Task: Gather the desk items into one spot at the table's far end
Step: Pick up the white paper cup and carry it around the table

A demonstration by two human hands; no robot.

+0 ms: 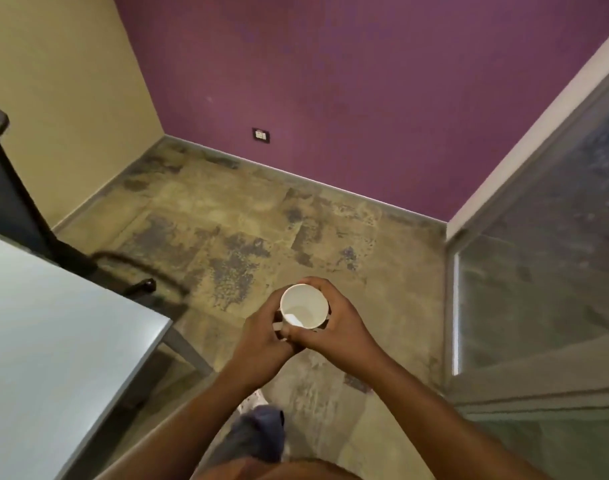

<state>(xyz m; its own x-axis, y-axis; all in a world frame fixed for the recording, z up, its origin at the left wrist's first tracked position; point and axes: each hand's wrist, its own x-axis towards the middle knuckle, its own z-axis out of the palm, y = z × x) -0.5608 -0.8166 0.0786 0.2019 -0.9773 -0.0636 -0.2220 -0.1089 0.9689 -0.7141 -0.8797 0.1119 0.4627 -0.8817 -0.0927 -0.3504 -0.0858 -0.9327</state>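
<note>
White paper cup (303, 306) upright, mouth up, empty, carried over floor. Left hand (261, 336) and right hand (334, 325) both wrapped round its sides. Grey desk (53, 341) lies to left, apart from cup; left hand nearer.

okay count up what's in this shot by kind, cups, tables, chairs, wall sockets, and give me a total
Cups: 1, the white cup held by the left hand and right hand
Tables: 1, the grey table
Chairs: 1, the dark chair
Wall sockets: 1, wall socket
Total: 4
</note>
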